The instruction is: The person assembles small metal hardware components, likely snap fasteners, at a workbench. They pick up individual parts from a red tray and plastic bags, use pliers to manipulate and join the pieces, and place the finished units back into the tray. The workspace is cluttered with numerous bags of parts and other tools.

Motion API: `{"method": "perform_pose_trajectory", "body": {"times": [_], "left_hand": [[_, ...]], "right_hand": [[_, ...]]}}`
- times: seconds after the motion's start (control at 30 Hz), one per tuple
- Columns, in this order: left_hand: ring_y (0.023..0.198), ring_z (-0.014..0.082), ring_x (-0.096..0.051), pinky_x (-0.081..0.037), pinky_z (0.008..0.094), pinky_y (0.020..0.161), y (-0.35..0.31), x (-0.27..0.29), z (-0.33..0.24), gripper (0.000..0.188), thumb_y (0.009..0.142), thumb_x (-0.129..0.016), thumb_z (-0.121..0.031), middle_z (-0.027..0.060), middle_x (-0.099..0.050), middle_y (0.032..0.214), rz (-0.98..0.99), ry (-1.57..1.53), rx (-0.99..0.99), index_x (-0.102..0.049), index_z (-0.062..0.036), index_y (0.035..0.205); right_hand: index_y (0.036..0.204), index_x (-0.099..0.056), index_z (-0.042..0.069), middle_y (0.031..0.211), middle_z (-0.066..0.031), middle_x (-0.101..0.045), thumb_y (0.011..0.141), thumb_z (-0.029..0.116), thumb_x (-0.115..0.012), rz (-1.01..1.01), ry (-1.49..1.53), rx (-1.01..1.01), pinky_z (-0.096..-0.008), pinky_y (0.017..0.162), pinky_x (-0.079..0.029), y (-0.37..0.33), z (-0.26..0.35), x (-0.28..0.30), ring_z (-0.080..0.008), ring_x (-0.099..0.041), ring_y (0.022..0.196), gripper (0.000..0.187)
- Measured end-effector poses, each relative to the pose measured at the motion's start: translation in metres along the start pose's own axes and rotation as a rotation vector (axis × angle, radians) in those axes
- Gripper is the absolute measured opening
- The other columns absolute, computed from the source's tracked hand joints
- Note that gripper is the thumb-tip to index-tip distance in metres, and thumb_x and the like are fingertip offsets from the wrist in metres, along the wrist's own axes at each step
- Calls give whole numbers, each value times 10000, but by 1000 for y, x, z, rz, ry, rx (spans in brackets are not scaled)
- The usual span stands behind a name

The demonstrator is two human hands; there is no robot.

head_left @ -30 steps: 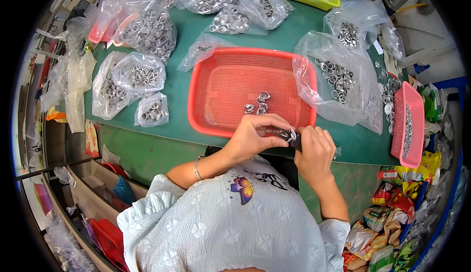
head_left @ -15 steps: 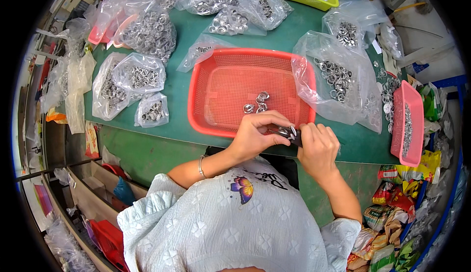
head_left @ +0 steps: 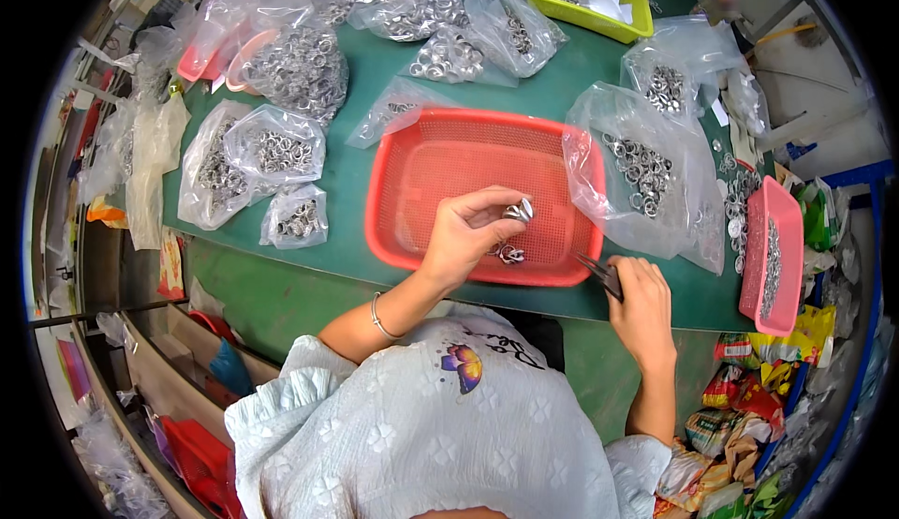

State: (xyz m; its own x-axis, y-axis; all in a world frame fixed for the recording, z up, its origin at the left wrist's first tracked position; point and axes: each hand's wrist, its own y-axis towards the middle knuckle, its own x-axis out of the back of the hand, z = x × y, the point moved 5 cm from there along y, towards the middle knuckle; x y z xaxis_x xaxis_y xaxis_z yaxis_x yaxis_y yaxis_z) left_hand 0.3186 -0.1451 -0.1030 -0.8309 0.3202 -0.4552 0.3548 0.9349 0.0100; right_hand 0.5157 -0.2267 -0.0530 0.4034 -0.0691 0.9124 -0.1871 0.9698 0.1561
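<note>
- Left hand: thumb and fingers pinched on a shiny metal ring, held above the red basket.
- Right hand: closed around dark-handled pliers, tips pointing at the basket's near right corner; cannot tell whether they touch the rim.
- Small cluster of loose rings in the basket, below the left hand.
- Clear bag of rings overlaps the basket's right rim.
- All on a green table.

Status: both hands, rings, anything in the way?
Left hand pinching at least one ring above red basket. Right hand gripping dark pliers near its rim. More rings inside. Clear bag overlaps right rim.
</note>
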Motion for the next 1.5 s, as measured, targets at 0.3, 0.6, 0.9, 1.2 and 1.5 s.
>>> {"method": "perform_pose_trajectory", "body": {"times": [0.3, 0.6, 0.9, 1.2, 1.5], "left_hand": [[1010, 153, -543, -455, 279, 853, 1, -2, -4, 303, 745, -593, 92, 117, -569, 1116, 49, -87, 90, -599, 34, 1042], [1086, 169, -448, -370, 284, 926, -5, -11, -2, 295, 742, -623, 34, 83, -471, 1115, 118, -135, 68, -600, 21, 1035], [1055, 156, -473, -399, 295, 904, -19, -34, 2, 256, 843, -559, -28, 48, -448, 1142, 263, -170, 164, -573, 5, 1097], [1000, 159, -511, -454, 278, 831, -22, -31, -2, 259, 841, -568, -36, 82, -451, 1154, 222, -104, 229, -565, 19, 1094], [928, 166, -561, -511, 240, 743, -22, -29, -14, 266, 795, -557, 77, 120, -502, 1107, 147, 203, 145, -568, 61, 1059]], "right_hand": [[1042, -520, 9, 952, -151, -532, 680, 53, -647, -3, -220, -126, -398, 743, -377, -39, -94, -28, -330, -485, 849, 386], [899, -603, -25, 847, -143, -581, 728, 77, -655, -126, 150, -130, -381, 696, -436, -25, -47, -6, -319, -546, 776, 206], [922, -589, -47, 952, -99, -544, 763, -6, -615, -129, 935, -44, -262, 686, -447, 30, 29, -33, -166, -536, 781, 166], [790, -599, -30, 905, -89, -549, 711, -14, -672, -208, 1105, -161, -257, 734, -443, 26, 26, -45, -171, -557, 829, 108], [764, -593, -28, 894, -116, -608, 697, -36, -666, -240, 801, -66, -279, 713, -466, 28, 36, -30, -176, -595, 807, 100]]}}
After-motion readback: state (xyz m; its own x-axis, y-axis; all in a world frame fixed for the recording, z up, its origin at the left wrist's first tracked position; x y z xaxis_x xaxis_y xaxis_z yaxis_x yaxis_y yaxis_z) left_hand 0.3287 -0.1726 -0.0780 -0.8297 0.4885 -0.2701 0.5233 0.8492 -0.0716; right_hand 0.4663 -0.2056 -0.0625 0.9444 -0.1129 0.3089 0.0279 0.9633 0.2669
